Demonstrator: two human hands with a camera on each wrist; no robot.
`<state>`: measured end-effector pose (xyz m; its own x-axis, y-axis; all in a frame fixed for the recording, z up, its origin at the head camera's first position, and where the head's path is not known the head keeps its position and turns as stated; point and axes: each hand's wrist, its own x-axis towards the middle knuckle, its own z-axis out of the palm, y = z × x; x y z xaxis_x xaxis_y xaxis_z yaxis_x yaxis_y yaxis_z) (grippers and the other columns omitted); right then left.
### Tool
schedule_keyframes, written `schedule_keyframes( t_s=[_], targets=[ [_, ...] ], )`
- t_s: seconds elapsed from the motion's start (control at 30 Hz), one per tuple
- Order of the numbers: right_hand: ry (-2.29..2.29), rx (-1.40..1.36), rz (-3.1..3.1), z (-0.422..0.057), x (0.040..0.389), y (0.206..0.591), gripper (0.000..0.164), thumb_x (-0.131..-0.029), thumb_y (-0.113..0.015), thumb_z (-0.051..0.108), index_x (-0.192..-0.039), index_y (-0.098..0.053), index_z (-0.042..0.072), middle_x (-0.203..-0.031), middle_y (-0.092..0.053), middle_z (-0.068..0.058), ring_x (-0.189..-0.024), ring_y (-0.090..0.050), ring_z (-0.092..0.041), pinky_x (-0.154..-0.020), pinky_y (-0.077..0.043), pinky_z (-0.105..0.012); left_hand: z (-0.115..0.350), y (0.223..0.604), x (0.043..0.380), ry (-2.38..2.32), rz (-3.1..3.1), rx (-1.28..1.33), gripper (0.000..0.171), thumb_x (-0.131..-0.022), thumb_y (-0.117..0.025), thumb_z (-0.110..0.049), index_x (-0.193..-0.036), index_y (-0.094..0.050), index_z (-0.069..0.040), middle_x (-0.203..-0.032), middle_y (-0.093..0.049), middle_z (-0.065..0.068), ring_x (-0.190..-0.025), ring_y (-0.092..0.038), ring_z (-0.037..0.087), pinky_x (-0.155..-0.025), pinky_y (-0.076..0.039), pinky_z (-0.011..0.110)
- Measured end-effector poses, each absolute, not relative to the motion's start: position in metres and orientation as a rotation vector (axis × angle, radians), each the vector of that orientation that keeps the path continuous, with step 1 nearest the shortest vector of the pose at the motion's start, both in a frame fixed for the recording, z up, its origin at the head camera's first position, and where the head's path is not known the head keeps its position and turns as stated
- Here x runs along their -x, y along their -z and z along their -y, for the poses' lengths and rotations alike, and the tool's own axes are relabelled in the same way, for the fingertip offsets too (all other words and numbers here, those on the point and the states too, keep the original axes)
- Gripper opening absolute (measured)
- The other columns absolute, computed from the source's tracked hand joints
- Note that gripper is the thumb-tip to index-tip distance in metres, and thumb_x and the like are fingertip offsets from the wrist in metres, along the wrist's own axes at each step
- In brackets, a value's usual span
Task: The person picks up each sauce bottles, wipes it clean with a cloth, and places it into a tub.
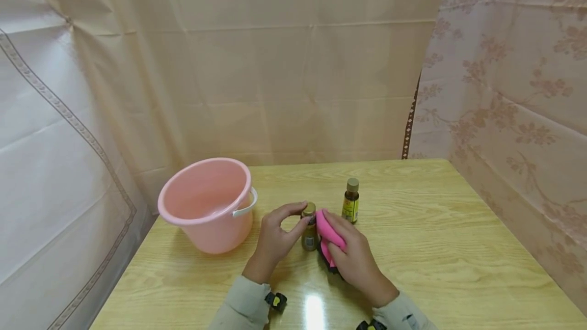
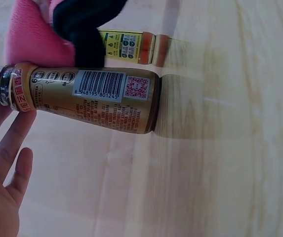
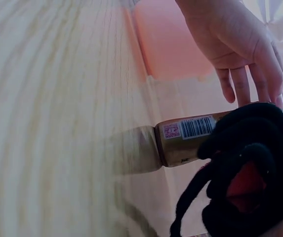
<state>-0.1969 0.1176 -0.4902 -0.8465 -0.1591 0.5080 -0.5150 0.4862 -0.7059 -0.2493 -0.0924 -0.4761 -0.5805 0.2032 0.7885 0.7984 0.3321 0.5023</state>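
Observation:
A small bottle with a gold label and gold cap (image 1: 310,241) stands upright on the table. My left hand (image 1: 275,233) pinches it near the top between thumb and fingers; in the left wrist view the other fingers (image 2: 8,148) spread beside its neck. Bunched in my right hand (image 1: 357,258) is a pink cloth with black edging (image 1: 331,233), held against the bottle's right side near the neck. The barcode on the gold label (image 2: 101,101) faces me. From the right wrist, the cloth's black folds (image 3: 250,148) cover the upper part of the bottle.
Beyond my right hand stands a dark bottle with a yellow label (image 1: 351,205). To the left is a pink bucket (image 1: 220,238) with a white handle (image 1: 245,208). Curtains (image 1: 293,90) hang behind the wooden table (image 1: 435,248) and along both sides.

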Motion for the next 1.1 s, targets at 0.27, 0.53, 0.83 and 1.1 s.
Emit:
schedule_keyframes(
  t_s=[0.27,0.53,0.83,1.1],
  targets=[
    [-1.243,-0.579,2.361,-0.1179,0.1967,0.4864,0.071,-0.091,-0.069,-0.003,-0.154,-0.05,0.025,-0.154,-0.053,-0.001,-0.135,-0.056,-0.025,-0.094,-0.058,-0.04,0.0914,0.4766,0.2524,1.246,1.975,0.874,0.031,-0.088,-0.083,-0.01,-0.118,-0.076,-0.009,-0.113,-0.078,0.008,-0.097,-0.076,0.022,-0.087,-0.061,0.036],
    [-1.227,-0.529,2.51,-0.1191,0.1987,0.4878,0.069,-0.093,-0.068,0.0,-0.155,-0.049,0.025,-0.151,-0.056,-0.001,-0.123,-0.061,-0.022,-0.089,-0.057,-0.035,0.0919,0.475,0.2518,1.272,1.977,0.87,0.03,-0.09,-0.082,-0.012,-0.119,-0.076,-0.011,-0.113,-0.078,0.006,-0.098,-0.076,0.021,-0.088,-0.06,0.035],
    [-1.166,-0.431,2.684,-0.1194,0.1983,0.4902,0.064,-0.094,-0.071,0.007,-0.152,-0.053,0.027,-0.144,-0.062,-0.002,-0.125,-0.062,-0.022,-0.1,-0.054,-0.047,0.0919,0.4748,0.2506,1.272,1.968,0.887,0.028,-0.091,-0.08,-0.012,-0.119,-0.076,-0.011,-0.113,-0.078,0.005,-0.098,-0.076,0.02,-0.088,-0.06,0.034],
    [-0.997,-0.391,2.805,-0.1185,0.1982,0.4927,0.064,-0.093,-0.072,0.011,-0.153,-0.053,0.025,-0.141,-0.063,-0.005,-0.119,-0.065,-0.025,-0.096,-0.055,-0.048,0.0916,0.4758,0.2503,1.252,1.967,0.878,0.028,-0.088,-0.083,-0.009,-0.116,-0.076,-0.009,-0.111,-0.078,0.007,-0.095,-0.076,0.021,-0.087,-0.06,0.034]
  ],
)
